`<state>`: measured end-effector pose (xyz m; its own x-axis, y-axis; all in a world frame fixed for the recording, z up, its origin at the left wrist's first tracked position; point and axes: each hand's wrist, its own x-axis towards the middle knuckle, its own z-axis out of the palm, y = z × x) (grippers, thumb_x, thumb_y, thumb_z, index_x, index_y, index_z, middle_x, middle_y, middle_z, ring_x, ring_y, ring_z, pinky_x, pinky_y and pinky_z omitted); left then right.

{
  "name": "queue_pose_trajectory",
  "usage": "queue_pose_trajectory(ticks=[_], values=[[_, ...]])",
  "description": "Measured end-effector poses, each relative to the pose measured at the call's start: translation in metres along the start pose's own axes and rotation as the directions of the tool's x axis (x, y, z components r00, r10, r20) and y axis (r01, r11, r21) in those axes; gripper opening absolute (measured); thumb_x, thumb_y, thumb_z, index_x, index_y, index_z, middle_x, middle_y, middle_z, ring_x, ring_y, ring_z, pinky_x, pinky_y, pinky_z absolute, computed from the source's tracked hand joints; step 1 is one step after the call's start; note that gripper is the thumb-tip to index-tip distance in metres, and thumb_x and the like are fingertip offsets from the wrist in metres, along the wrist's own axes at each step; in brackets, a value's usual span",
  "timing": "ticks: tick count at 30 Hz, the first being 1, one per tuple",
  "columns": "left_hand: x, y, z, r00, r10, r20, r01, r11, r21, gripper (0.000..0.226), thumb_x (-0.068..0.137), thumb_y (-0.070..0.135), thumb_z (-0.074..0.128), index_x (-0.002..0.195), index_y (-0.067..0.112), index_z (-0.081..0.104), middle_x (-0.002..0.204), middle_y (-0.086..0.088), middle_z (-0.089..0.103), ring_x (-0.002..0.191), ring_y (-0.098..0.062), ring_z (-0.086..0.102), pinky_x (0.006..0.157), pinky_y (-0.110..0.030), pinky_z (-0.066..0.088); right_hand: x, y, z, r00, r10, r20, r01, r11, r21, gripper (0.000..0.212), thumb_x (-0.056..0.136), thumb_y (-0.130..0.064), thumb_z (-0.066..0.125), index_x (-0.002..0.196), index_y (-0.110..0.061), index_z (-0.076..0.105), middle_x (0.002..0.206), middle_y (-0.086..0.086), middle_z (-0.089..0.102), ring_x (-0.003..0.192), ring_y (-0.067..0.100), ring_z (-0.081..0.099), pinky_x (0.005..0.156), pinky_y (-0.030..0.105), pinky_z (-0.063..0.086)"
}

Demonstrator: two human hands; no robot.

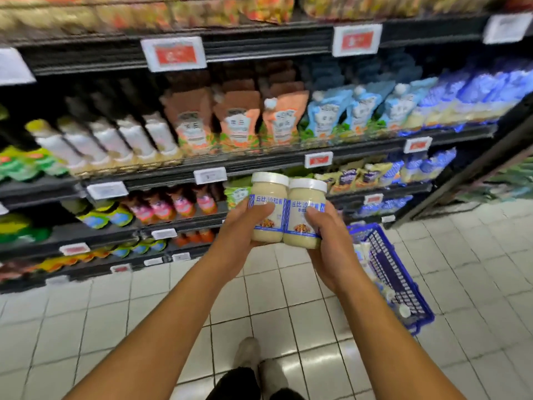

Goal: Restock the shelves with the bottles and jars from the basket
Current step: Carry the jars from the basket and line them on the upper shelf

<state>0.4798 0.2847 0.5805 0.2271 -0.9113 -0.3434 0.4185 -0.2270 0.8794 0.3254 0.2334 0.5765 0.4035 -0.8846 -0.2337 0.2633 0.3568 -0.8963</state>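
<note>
The left jar [267, 210] is clasped by the left grip [243, 226] against the right jar [305, 216], clasped by the right grip [327, 238], and either could be knocked onto the floor [274, 301].

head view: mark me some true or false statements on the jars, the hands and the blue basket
1. The left hand grips a white-lidded jar of pale cream sauce. True.
2. The right hand holds nothing. False: it grips a second white-lidded jar.
3. The two jars touch side by side. True.
4. The blue mesh basket stands on a shelf. False: it stands on the white tiled floor, at the person's right.
5. Both jars are open. False: each has its white lid on.
</note>
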Motion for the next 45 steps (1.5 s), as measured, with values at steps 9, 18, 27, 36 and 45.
queue_pose_trajectory(ticks=[9, 18, 27, 36, 45], values=[[-0.073, 0.022, -0.036, 0.940, 0.196, -0.279, -0.198, 0.980, 0.019, 0.041, 0.078, 0.031, 0.063, 0.116, 0.017, 0.067, 0.110, -0.014, 0.074, 0.102, -0.032, 0.070, 0.086, -0.044, 0.056, -0.011, -0.002, 0.067, 0.952, 0.092, 0.292, -0.055, 0.990, -0.131, 0.057, 0.069, -0.038, 0.067, 0.121, -0.017, 0.057, 0.105, 0.012, 0.074, 0.091, 0.029, 0.072, 0.069, 0.039, 0.058], [-0.133, 0.057, -0.078, 0.817, 0.351, -0.458, -0.373, 0.927, 0.044, 0.036, 0.078, 0.032, 0.065, 0.111, 0.017, 0.068, 0.093, -0.007, 0.076, 0.075, -0.018, 0.072, 0.057, -0.029, 0.056, -0.023, -0.007, 0.149, 0.848, 0.089, 0.523, 0.011, 0.983, -0.185, 0.039, 0.078, -0.030, 0.064, 0.116, -0.022, 0.061, 0.098, 0.006, 0.073, 0.083, 0.020, 0.070, 0.062, 0.032, 0.056], [-0.153, 0.120, -0.140, 0.665, 0.524, -0.532, -0.515, 0.838, 0.181, 0.033, 0.075, 0.046, 0.068, 0.101, 0.027, 0.071, 0.099, -0.018, 0.074, 0.084, -0.036, 0.067, 0.075, -0.058, 0.053, -0.022, -0.024, 0.252, 0.746, 0.061, 0.664, 0.090, 0.977, -0.191, 0.040, 0.077, -0.036, 0.065, 0.114, -0.025, 0.058, 0.089, 0.026, 0.069, 0.054, 0.026, 0.058, 0.043, 0.026, 0.040], [-0.160, 0.231, -0.204, 0.596, 0.682, -0.423, -0.629, 0.724, 0.282, 0.051, 0.073, 0.047, 0.067, 0.116, 0.020, 0.066, 0.110, -0.005, 0.074, 0.101, -0.025, 0.072, 0.084, -0.041, 0.057, -0.001, -0.062, 0.367, 0.718, -0.181, 0.672, 0.290, 0.956, -0.052, 0.043, 0.072, -0.035, 0.069, 0.113, -0.022, 0.062, 0.094, 0.005, 0.073, 0.074, 0.017, 0.070, 0.059, 0.028, 0.055], [-0.150, 0.372, -0.220, 0.488, 0.846, -0.217, -0.796, 0.533, 0.286, 0.052, 0.076, 0.035, 0.067, 0.117, 0.004, 0.062, 0.108, -0.013, 0.073, 0.093, -0.023, 0.070, 0.077, -0.036, 0.056, 0.016, -0.159, 0.457, 0.631, -0.463, 0.623, 0.545, 0.836, 0.070, 0.061, 0.068, -0.043, 0.069, 0.119, -0.014, 0.055, 0.103, 0.014, 0.070, 0.080, 0.023, 0.070, 0.063, 0.033, 0.055]])
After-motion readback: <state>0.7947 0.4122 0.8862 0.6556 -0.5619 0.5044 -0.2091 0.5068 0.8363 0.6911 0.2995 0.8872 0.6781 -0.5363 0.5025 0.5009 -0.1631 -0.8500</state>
